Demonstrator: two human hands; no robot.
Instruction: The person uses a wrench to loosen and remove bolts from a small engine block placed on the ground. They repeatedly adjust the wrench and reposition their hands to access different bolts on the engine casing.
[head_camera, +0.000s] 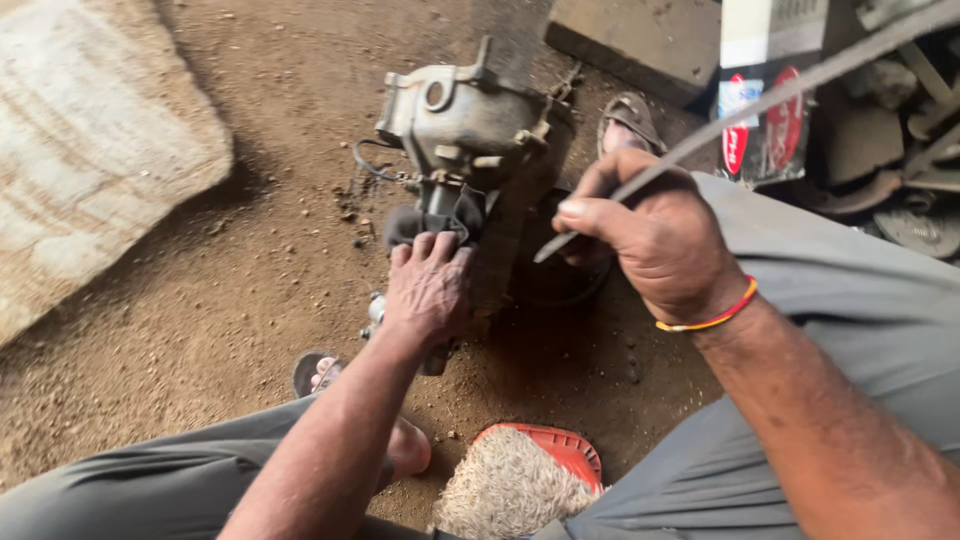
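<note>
A grimy grey metal engine casing (468, 118) stands on the dirt floor between my feet. My left hand (428, 288) presses a dark rag (436, 224) against the casing's near side. To the right of the casing, my right hand (655, 235) grips a long thin metal rod (760, 103) that slants up toward the top right corner. The rod's near tip pokes out below my thumb. A red and yellow thread band is on my right wrist.
A large pale sack (90, 140) lies at the left. A red stool with a woven seat (520, 480) sits under me. A flat slab (640, 35) and a printed container (765, 90) are at the back right, with metal junk (900, 150) beside them.
</note>
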